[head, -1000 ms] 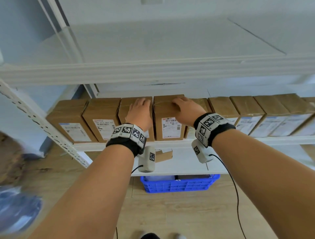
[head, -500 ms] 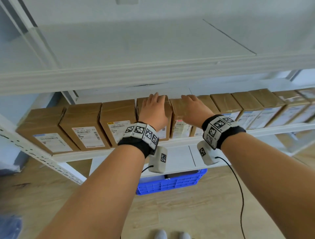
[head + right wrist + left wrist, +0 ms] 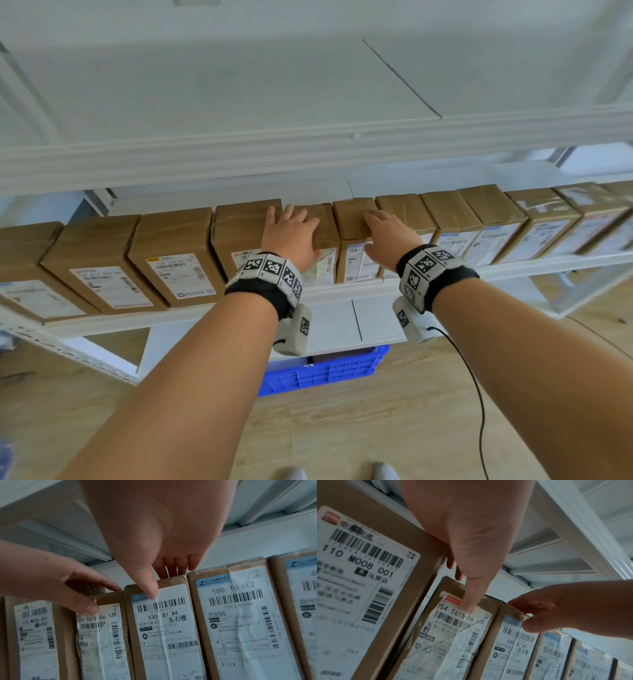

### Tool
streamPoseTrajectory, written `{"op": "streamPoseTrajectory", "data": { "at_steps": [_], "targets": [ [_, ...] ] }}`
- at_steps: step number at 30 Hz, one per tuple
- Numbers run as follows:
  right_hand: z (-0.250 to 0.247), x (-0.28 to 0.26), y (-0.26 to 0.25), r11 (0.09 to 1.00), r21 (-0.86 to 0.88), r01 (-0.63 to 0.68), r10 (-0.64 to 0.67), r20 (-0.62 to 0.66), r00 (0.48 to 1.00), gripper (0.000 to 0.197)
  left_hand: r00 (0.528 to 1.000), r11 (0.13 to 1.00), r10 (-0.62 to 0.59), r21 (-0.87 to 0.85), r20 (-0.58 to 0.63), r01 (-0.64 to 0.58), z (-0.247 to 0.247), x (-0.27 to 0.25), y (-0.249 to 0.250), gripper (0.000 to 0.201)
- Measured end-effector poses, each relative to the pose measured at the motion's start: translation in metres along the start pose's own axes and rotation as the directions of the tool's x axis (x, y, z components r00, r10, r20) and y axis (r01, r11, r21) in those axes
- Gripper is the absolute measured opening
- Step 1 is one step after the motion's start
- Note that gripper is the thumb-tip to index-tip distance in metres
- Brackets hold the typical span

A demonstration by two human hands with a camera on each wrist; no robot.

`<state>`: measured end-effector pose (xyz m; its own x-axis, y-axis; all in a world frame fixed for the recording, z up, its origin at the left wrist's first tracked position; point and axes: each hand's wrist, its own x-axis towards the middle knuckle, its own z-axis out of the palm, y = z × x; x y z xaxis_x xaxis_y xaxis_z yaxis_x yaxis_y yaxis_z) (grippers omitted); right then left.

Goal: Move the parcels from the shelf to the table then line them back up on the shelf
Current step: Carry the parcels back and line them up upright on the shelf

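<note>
Head view: brown parcels are standing in a row along the white shelf [image 3: 342,291], labels facing out, while the left hand [image 3: 291,236] is lying on top of the parcel marked 254 T615 [image 3: 325,270] and the right hand [image 3: 387,236] on its right-hand neighbour, the parcel marked 530 B7 A4 [image 3: 356,263]; a blue crate [image 3: 325,371] is sitting on the floor below. Left wrist view: the left hand [image 3: 471,534] is grasping the parcel marked 254 T615 [image 3: 453,639], thumb pressing its label and fingers curling over the top edge. Right wrist view: the right hand [image 3: 157,534] is grasping the parcel marked 530 B7 A4 [image 3: 164,628] likewise, thumb on the label, fingers over the top.
</note>
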<state>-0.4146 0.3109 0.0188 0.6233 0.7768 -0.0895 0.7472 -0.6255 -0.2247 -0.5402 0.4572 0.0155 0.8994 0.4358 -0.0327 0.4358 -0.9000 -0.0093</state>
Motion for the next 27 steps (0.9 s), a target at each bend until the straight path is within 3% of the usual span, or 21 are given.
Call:
{"op": "streamPoseTrajectory", "data": {
  "at_steps": [7, 14, 21, 23, 27],
  "targets": [
    [0.003, 0.008, 0.004, 0.999, -0.023, 0.042, -0.043, -0.043, 0.998, 0.024, 0.999, 0.997, -0.039, -0.07, -0.007, 0.039, -0.002, -0.002, 0.005, 0.055],
    [0.002, 0.008, 0.004, 0.999, 0.034, 0.041, -0.04, -0.028, 0.999, 0.024, 0.998, 0.994, -0.068, -0.082, 0.018, 0.069, -0.004, 0.001, 0.007, 0.053],
    [-0.001, 0.004, 0.016, 0.989, 0.12, 0.081, -0.077, -0.038, 0.996, 0.054, 0.999, 0.999, -0.049, 0.008, -0.017, 0.049, -0.013, 0.003, 0.014, 0.066],
    [-0.005, 0.004, 0.024, 0.989, 0.122, 0.088, -0.08, -0.069, 0.994, 0.066, 0.998, 1.0, -0.01, -0.009, -0.055, 0.01, -0.018, 0.005, 0.024, 0.067],
    [-0.022, 0.0, 0.053, 0.997, 0.074, 0.033, -0.028, -0.07, 0.997, 0.072, 0.997, 0.996, 0.05, -0.066, -0.06, -0.054, -0.022, 0.017, 0.059, 0.077]
  ]
}}
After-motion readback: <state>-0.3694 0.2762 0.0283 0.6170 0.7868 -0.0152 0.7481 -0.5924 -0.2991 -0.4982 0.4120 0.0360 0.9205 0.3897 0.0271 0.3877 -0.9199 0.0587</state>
